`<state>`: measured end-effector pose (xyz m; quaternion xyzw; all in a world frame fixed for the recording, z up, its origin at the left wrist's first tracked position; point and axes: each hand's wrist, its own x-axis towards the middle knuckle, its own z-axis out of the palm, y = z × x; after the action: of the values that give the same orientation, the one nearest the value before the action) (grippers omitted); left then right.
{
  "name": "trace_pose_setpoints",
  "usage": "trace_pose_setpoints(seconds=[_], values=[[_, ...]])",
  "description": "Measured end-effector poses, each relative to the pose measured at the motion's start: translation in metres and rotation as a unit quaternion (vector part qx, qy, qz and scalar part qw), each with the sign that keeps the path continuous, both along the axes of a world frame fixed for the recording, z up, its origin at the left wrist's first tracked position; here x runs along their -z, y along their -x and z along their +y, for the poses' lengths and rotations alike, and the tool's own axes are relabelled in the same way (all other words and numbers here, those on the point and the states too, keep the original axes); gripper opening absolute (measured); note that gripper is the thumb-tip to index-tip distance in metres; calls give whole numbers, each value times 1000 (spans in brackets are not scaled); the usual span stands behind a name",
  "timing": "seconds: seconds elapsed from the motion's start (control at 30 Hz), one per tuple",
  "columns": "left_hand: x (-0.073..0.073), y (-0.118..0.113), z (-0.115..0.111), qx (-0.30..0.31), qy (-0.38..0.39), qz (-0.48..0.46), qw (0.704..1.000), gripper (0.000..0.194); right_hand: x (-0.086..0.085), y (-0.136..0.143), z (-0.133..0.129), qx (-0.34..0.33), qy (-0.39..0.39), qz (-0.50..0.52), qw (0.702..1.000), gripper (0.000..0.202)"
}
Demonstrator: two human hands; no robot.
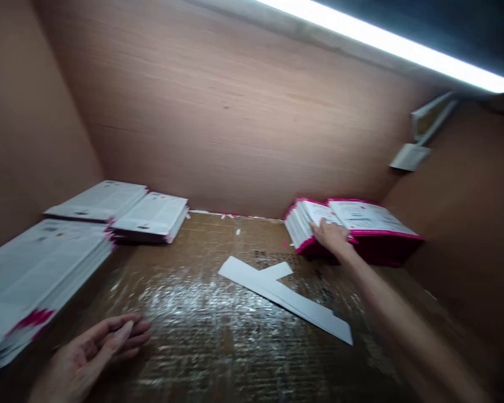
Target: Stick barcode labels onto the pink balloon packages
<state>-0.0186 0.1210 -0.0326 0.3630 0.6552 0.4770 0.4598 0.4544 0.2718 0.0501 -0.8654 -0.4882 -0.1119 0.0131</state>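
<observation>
My right hand (pixel 332 236) reaches to the back right, its fingers at the front of a smaller stack of pink-and-white printed sheets (pixel 308 215). The fingers are bent over the top sheets, and the fingertips are partly blurred. Against that stack lies a larger stack of pink-edged printed sheets (pixel 373 217). My left hand (pixel 98 350) is low at the front left, palm turned inward, with loosely curled fingers and nothing visible in it. Beside it on the left is a tall stack of white printed sheets (pixel 42 257).
Two more white printed stacks, a left one (pixel 105 200) and a right one (pixel 153 215), sit at the back left. White strips (pixel 285 296) lie crossed on the film-covered brown surface (pixel 185 347). Wooden panels (pixel 235 123) enclose it; a lamp (pixel 386 42) shines above.
</observation>
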Motion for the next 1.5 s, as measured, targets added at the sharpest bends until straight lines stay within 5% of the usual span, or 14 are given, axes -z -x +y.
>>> trace_pose_setpoints(seconds=[0.1,0.17,0.23,0.3,0.37,0.5,0.63,0.77,0.97,1.13,1.5], values=[[3,43,-19,29,18,-47,998,66,-1,2,10,-8,13,1,1000,61],[9,66,-31,3,1,-40,999,63,4,20,22,4,-47,-47,998,68],[17,81,-38,1,2,-39,999,61,13,61,31,-110,-117,-95,982,64],[22,89,-41,1,2,-39,999,60,22,128,36,-336,-119,-83,931,49],[26,89,-41,-11,-3,-39,999,61,28,215,40,-490,-85,-23,867,44],[32,86,-40,-39,-23,-52,998,62,25,382,52,-576,-12,1,818,41],[47,88,-41,-55,-36,-80,995,61,18,464,69,-564,21,-13,826,58],[62,92,-43,-25,-45,-97,994,54,27,459,88,-504,69,-44,860,87],[63,96,-45,5,-40,-98,994,48,23,417,104,-497,116,-76,856,38],[61,96,-45,1,-41,-97,994,48,17,415,101,-503,118,-99,851,39],[60,97,-43,-13,-19,-82,996,50,43,424,96,-539,124,-99,827,35]])
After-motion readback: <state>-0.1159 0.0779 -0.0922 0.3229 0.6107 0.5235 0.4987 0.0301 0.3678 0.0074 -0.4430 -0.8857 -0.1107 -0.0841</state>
